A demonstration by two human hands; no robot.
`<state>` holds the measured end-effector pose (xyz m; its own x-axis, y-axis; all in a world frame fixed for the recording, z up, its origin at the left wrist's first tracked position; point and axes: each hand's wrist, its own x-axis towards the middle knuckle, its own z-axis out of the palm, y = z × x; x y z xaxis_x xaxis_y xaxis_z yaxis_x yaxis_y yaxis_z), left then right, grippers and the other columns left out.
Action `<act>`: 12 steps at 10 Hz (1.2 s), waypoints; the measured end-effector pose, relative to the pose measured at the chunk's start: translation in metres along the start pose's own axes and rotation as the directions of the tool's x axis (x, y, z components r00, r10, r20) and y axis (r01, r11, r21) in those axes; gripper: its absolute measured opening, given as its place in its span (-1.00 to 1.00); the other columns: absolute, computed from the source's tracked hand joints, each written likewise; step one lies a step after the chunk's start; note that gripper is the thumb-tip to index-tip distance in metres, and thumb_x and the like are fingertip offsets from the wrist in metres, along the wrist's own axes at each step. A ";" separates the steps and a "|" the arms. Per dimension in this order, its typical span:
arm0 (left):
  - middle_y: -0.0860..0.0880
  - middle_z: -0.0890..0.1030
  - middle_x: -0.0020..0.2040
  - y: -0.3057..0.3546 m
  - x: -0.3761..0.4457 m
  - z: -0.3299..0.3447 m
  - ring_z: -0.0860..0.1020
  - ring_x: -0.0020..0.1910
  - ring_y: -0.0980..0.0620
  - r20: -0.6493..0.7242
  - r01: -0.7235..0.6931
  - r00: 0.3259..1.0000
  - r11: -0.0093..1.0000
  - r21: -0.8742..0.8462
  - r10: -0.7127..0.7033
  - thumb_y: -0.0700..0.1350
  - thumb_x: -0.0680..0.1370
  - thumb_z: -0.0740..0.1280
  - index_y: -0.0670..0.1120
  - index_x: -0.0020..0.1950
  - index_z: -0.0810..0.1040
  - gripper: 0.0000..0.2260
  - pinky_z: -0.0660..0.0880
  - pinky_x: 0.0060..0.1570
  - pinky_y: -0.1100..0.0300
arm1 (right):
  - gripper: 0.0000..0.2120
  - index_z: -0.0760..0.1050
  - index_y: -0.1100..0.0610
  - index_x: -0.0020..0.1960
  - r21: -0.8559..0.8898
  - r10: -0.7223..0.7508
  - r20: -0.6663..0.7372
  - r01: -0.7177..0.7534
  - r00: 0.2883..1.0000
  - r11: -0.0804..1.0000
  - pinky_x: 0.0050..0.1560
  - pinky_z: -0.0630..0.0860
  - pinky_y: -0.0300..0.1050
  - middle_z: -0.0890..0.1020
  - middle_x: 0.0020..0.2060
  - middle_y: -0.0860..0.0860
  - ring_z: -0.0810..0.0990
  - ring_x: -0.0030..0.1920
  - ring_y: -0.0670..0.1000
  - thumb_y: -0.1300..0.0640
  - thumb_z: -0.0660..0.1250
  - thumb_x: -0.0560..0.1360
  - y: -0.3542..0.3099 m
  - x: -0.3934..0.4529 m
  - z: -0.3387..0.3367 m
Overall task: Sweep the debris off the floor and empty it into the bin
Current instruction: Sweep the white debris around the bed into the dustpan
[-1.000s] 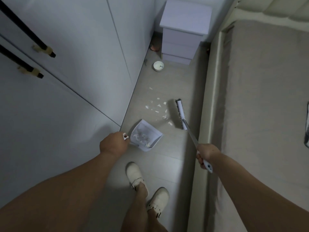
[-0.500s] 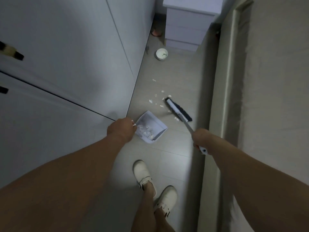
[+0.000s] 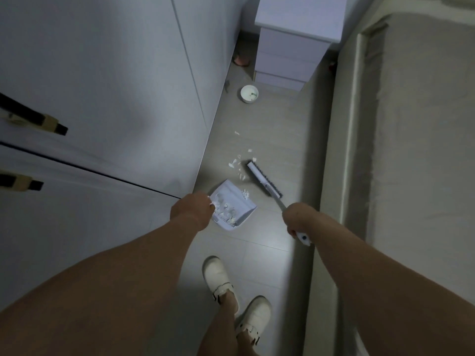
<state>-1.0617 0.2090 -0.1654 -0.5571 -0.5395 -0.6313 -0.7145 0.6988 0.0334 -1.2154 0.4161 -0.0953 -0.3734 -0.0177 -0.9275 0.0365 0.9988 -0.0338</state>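
Note:
My left hand (image 3: 191, 210) grips the handle of a pale dustpan (image 3: 235, 201) that rests on the grey floor with several white scraps inside it. My right hand (image 3: 298, 218) grips the handle of a brush (image 3: 263, 179). The brush head lies on the floor just beyond the pan's mouth. White paper debris (image 3: 237, 164) is scattered left of the brush head and a little farther off. A small round white bin (image 3: 249, 93) stands on the floor farther away, near the drawers.
Tall wardrobe doors (image 3: 102, 98) with dark handles run along the left. A bed (image 3: 411, 150) lines the right, leaving a narrow floor strip. A pale drawer unit (image 3: 290, 47) closes the far end. My feet in white shoes (image 3: 218, 278) stand behind the pan.
The brush swung from the right side of the debris to in front of the pan's mouth, pushing scraps toward it. The dustpan stayed in my left hand's grip.

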 end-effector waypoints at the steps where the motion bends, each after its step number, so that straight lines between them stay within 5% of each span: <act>1: -0.08 0.64 0.15 -0.005 0.000 -0.001 0.61 0.13 -0.14 0.023 0.000 1.000 1.000 -0.012 0.000 -0.01 0.61 0.28 -0.02 0.16 0.60 -0.80 0.56 0.01 0.00 | -0.74 0.32 0.14 -0.27 0.118 0.000 0.052 -0.007 0.999 0.993 -0.43 0.40 -0.21 0.47 -0.37 0.09 0.44 -0.44 0.03 0.27 0.13 0.59 0.002 -0.008 0.020; 2: -0.09 0.64 0.14 -0.005 -0.006 -0.003 0.61 0.11 -0.16 0.038 0.005 0.999 0.997 -0.079 -0.002 0.05 0.62 0.26 -0.02 0.13 0.58 -0.80 0.55 0.00 0.02 | -0.79 0.39 0.24 -0.22 0.306 0.093 0.080 -0.114 0.992 0.945 -0.37 0.28 -0.20 0.47 -0.54 0.16 0.37 -0.50 0.05 0.30 0.06 0.53 0.015 -0.030 0.024; 4: -0.06 0.64 0.10 -0.019 -0.029 -0.003 0.62 0.05 -0.13 -0.027 0.058 0.998 0.993 -0.100 -0.060 0.14 0.64 0.19 0.04 0.12 0.60 -0.73 0.45 -0.10 0.11 | -0.72 0.41 0.30 -0.23 0.381 0.036 -0.016 -0.027 0.999 0.924 -0.37 0.25 -0.13 0.49 -0.43 0.21 0.36 -0.50 0.05 0.24 0.07 0.59 0.008 -0.038 -0.015; 6: -0.03 0.66 0.02 -0.031 -0.015 -0.006 0.63 -0.01 -0.12 -0.042 0.098 0.993 0.982 -0.161 -0.106 0.15 0.62 0.20 0.06 0.06 0.62 -0.73 0.55 -0.05 0.09 | -0.70 0.32 0.16 -0.29 0.156 -0.069 -0.161 0.094 0.985 0.983 -0.39 0.39 -0.17 0.48 -0.38 0.11 0.43 -0.43 0.02 0.27 0.09 0.62 -0.050 0.006 -0.068; 7: -0.03 0.66 0.05 -0.035 -0.002 -0.006 0.62 0.01 -0.10 -0.018 0.096 0.995 0.983 -0.154 -0.100 0.14 0.63 0.18 0.06 0.11 0.62 -0.72 0.52 -0.06 0.09 | -0.70 0.35 0.12 -0.32 0.179 -0.027 -0.075 0.040 0.997 0.983 -0.48 0.47 -0.29 0.47 -0.66 -0.02 0.50 -0.56 -0.11 0.25 0.23 0.58 -0.078 0.032 -0.080; 8: -0.04 0.67 0.05 -0.035 0.010 -0.007 0.62 0.01 -0.11 -0.033 0.096 0.994 0.985 -0.147 -0.102 0.13 0.62 0.18 0.05 0.11 0.63 -0.72 0.52 -0.04 0.09 | -0.90 0.64 0.19 -0.02 -0.307 -0.054 -0.017 0.046 0.998 0.950 -0.22 0.49 -0.34 0.53 -0.54 -0.04 0.66 -0.27 -0.17 0.19 0.37 0.52 -0.091 0.048 -0.078; 9: -0.04 0.67 0.06 -0.034 0.018 -0.015 0.62 0.04 -0.11 -0.060 0.117 0.990 0.983 -0.144 -0.127 0.12 0.61 0.20 0.04 0.12 0.64 -0.72 0.50 -0.05 0.09 | -0.69 0.51 0.25 0.29 -0.090 -0.124 -0.027 0.121 0.992 0.989 -0.61 0.42 -0.37 0.63 -0.07 0.19 0.58 -0.51 -0.09 0.23 0.20 0.58 -0.090 0.045 -0.069; 11: -0.08 0.68 0.09 -0.028 0.023 -0.026 0.62 0.05 -0.14 -0.057 0.117 0.990 0.984 -0.138 -0.126 0.08 0.62 0.22 0.01 0.11 0.64 -0.74 0.49 -0.03 0.07 | -0.72 0.50 0.28 0.24 -0.250 -0.158 0.035 0.162 0.987 0.954 -0.45 0.42 -0.25 0.50 -0.34 0.03 0.48 -0.40 -0.02 0.24 0.19 0.57 -0.072 0.023 -0.068; 12: -0.06 0.67 0.11 -0.028 0.021 -0.024 0.62 0.08 -0.13 -0.063 0.121 0.989 0.983 -0.135 -0.130 0.08 0.61 0.22 0.04 0.14 0.64 -0.74 0.47 -0.04 0.08 | -0.73 0.55 0.27 0.20 -0.278 -0.111 -0.031 0.099 0.993 0.956 -0.33 0.45 -0.23 0.66 -0.14 0.08 0.64 -0.21 0.04 0.23 0.31 0.53 -0.065 0.010 -0.085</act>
<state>-1.0637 0.1671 -0.1615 -0.4848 -0.6547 -0.5800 -0.8271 0.5587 0.0607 -1.3002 0.3554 -0.0713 -0.4035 -0.1274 -0.9060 -0.2595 0.9655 -0.0202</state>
